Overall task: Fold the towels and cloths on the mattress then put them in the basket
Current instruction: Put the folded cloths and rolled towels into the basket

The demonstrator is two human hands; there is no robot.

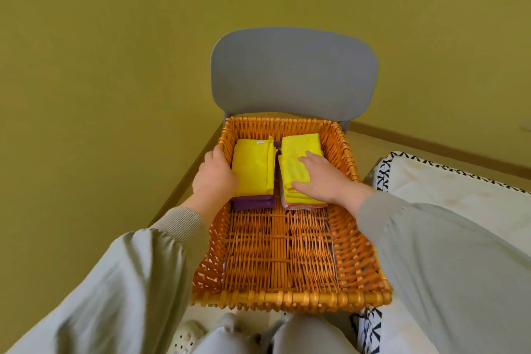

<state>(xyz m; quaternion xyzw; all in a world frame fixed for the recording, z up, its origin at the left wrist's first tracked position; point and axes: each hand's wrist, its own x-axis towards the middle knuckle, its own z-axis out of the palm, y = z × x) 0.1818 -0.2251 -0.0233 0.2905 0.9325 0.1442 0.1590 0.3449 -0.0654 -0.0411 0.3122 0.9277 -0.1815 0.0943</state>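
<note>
Towels and cloths lie folded in two stacks side by side in the far half of the wicker basket (287, 297), which sits on a grey chair (293, 75). The left stack is a yellow cloth (253, 165) on a purple cloth (253, 202). The right stack is a yellow towel (298, 146) over a pinkish piece (298, 208) that shows only at its near edge. Both stacks run lengthwise with the basket, away from the person.

The right grip (321, 178) lies flat on the yellow towel with fingers straight and spread, pressing down and clasping nothing. The left grip (214, 178) sits against the outer side of the left stack, between it and the basket wall. Its fingertips are tucked out of sight, so I cannot tell whether it pinches the cloth or only nudges it.

This looks like a settling and squaring step, with each grip on its own stack. The mattress (445, 190) lies to the person's right, so the right grip is the nearer one for fetching anything left there, though the visible part shows no loose cloth. The near half of the basket floor has room for more stacks.
</note>
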